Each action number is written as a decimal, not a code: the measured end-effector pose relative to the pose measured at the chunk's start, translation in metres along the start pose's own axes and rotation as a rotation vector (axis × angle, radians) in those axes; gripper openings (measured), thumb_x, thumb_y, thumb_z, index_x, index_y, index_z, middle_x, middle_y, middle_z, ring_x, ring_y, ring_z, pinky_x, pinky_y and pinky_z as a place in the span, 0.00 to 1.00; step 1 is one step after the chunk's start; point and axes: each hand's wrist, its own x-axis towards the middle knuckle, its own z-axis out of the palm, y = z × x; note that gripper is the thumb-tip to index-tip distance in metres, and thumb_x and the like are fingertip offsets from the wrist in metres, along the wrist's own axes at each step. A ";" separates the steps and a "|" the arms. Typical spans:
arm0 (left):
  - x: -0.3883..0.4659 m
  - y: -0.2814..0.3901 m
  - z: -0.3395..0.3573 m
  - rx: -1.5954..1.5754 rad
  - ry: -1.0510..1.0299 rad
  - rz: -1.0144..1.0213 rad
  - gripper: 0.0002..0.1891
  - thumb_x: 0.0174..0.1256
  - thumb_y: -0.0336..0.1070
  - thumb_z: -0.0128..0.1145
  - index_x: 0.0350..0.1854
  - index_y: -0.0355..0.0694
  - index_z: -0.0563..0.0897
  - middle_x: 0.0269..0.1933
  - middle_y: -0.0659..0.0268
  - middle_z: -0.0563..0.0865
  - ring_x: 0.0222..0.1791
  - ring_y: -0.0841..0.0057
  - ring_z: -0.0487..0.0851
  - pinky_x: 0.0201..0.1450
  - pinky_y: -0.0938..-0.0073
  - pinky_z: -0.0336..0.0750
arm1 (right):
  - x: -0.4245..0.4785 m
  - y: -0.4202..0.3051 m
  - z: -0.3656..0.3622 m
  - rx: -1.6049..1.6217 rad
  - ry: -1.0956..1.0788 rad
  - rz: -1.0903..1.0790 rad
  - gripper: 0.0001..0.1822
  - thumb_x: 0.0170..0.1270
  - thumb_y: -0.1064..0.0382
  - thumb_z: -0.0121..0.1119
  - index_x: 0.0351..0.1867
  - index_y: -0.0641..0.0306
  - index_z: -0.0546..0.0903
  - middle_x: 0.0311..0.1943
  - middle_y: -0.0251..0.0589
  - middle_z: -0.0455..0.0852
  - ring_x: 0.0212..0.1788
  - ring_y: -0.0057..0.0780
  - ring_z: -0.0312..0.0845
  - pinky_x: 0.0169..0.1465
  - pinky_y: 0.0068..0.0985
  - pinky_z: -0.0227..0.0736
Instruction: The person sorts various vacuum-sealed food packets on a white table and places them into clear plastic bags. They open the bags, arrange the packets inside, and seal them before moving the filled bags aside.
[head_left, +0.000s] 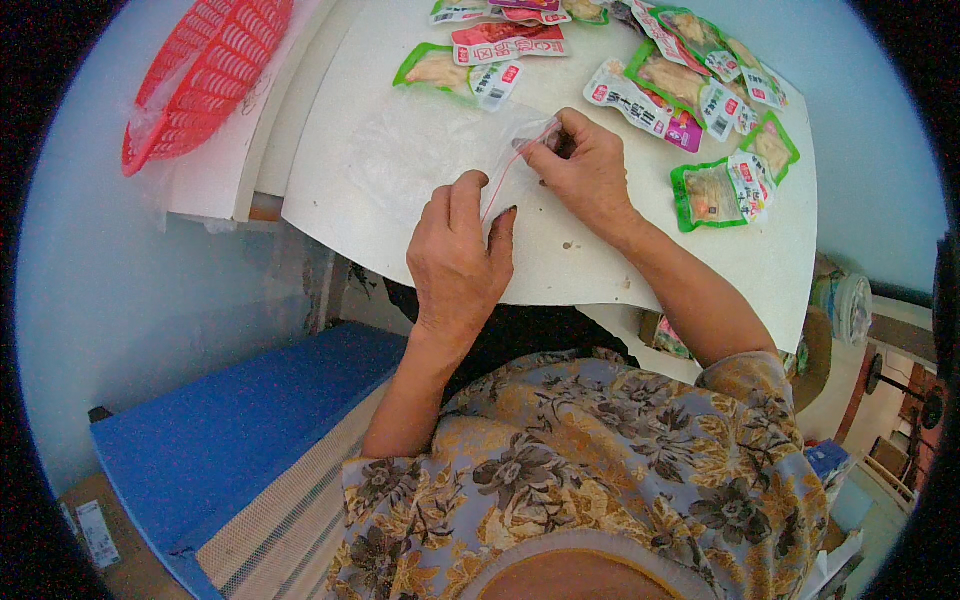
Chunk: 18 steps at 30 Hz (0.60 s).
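Observation:
A clear plastic zip bag (420, 154) with a red line along its mouth lies on the white table (555, 274). My right hand (589, 169) pinches the far corner of that mouth between thumb and fingers. Close to the near end of the red line is my left hand (461, 251), its thumb and fingers apart; whether it touches the bag's edge is not plain. Just beyond the bag rests a green-edged food packet (439, 71), partly under a red and white packet (510, 43). Several more packets, one a green-edged pouch (709, 196), lie to the right of my right hand.
A red plastic basket (206, 82) stands on a white surface (217, 184) at the left. Below it are a blue panel (247, 405) and a striped woven mat (292, 495). A lidded clear container (851, 307) is beyond the table's right edge.

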 end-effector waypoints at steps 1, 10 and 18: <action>0.000 -0.001 -0.001 -0.012 -0.006 -0.010 0.23 0.56 0.31 0.69 0.53 0.36 0.76 0.41 0.53 0.82 0.36 0.57 0.82 0.39 0.61 0.78 | 0.000 0.001 0.001 0.006 0.003 -0.002 0.19 0.53 0.56 0.72 0.24 0.70 0.77 0.19 0.48 0.80 0.21 0.36 0.76 0.28 0.33 0.72; 0.004 0.005 0.000 -0.071 -0.078 -0.110 0.27 0.53 0.36 0.73 0.56 0.39 0.78 0.37 0.56 0.83 0.34 0.64 0.81 0.41 0.65 0.77 | 0.003 -0.002 -0.003 0.084 0.074 0.048 0.23 0.56 0.47 0.70 0.22 0.68 0.79 0.18 0.48 0.81 0.21 0.35 0.76 0.29 0.35 0.72; -0.001 0.007 0.005 0.097 -0.031 -0.028 0.26 0.60 0.39 0.69 0.59 0.34 0.77 0.42 0.55 0.84 0.36 0.66 0.81 0.38 0.65 0.76 | 0.000 -0.006 -0.004 0.088 0.090 -0.105 0.23 0.57 0.49 0.69 0.18 0.68 0.77 0.16 0.50 0.77 0.19 0.40 0.74 0.27 0.34 0.69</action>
